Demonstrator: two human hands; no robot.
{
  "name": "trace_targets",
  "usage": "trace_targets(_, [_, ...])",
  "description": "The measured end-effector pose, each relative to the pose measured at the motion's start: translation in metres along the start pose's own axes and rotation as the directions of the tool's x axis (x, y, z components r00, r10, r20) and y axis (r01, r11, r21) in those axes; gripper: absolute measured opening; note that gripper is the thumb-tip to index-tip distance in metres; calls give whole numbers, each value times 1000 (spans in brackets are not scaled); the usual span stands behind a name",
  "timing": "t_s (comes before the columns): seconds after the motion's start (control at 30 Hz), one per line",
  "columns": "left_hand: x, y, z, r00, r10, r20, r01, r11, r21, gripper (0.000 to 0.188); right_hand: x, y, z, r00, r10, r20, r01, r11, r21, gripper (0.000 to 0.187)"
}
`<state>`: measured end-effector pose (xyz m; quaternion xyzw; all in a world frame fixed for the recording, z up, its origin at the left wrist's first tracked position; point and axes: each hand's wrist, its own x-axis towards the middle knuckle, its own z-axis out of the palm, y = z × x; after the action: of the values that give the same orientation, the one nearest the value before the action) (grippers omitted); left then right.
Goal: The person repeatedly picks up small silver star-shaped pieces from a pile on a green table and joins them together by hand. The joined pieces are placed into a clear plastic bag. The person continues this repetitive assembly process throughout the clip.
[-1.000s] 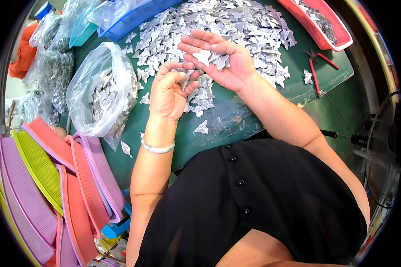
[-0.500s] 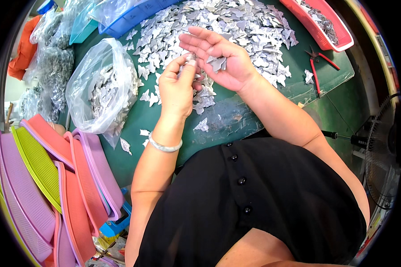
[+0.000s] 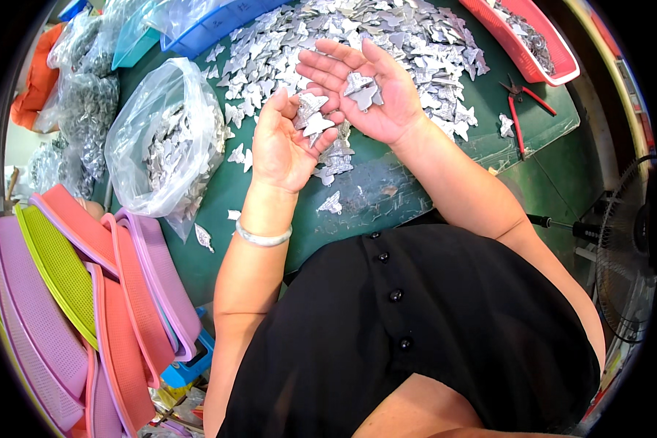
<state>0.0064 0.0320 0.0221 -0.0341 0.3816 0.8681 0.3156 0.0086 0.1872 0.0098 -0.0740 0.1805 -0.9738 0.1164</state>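
Observation:
My left hand is turned palm up, its fingers loosely curled under a few silver butterfly-shaped metal pieces. Beside it, my right hand also faces up with fingers stretched out, cradling several more of these grey pieces on the palm. The fingertips of both hands nearly meet. Behind them spreads a large pile of the same pieces on the green table. A small stack lies just below the hands, and a single piece rests nearer to me.
A clear plastic bag of pieces stands at left. Red-handled pliers lie at right below a red basket. A blue bin is at the back. Stacked colored baskets fill the lower left; a fan stands at right.
My left hand has turned from a pinch to palm up and moved slightly left, showing the pieces in it. My right palm has opened further, with more of its pieces visible.

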Motion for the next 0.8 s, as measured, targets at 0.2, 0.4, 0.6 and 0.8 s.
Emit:
trace_targets(0.2, [-2,-3,1,998,48,-51,-39,988,148,25,0,1,2,1000,24,-16,-24,999,28,59])
trace_targets(0.4, [0,-7,11,980,173,-94,-116,893,436,16,-1,9,4,999,19,-29,-20,1000,-11,61])
trace_targets(0.6, [8,-16,19,915,404,18,-292,630,720,13,-1,12,6,1000,1,-9,-2,995,-104,61])
trace_targets(0.8, [9,-12,17,953,302,1,-217,681,699,11,0,12,4,1000,11,-14,-12,999,-49,61])
